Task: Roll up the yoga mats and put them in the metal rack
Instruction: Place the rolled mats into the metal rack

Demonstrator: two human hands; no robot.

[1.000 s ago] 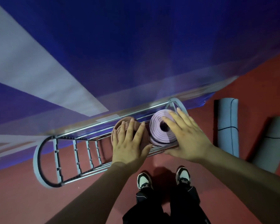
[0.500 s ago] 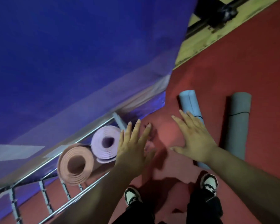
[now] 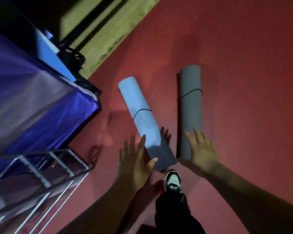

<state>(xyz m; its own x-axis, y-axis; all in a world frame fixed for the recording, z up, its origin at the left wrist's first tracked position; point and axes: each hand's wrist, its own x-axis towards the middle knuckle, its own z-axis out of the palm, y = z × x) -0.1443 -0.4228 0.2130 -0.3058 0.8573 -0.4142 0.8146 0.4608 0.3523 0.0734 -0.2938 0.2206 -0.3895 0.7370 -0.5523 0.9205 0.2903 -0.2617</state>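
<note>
Blue mat [image 3: 139, 112] partly hidden by left hand [image 3: 134, 161], grey mat [image 3: 190, 102] by right hand [image 3: 201, 151]; both grips spread, empty.

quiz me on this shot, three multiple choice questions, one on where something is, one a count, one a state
1. Where is the metal rack relative to the rolled mats?
A) left of them
B) right of them
C) on top of them

2. How many rolled mats lie on the red floor?
A) one
B) two
C) four

3. How are the two hands?
A) clenched in fists
B) gripping the rack
C) open, fingers straight

Answers:
1 A, the rack fills the lower left corner.
2 B, a light blue mat and a grey mat.
3 C, the left hand and right hand reach toward the mats' near ends with fingers extended.
</note>
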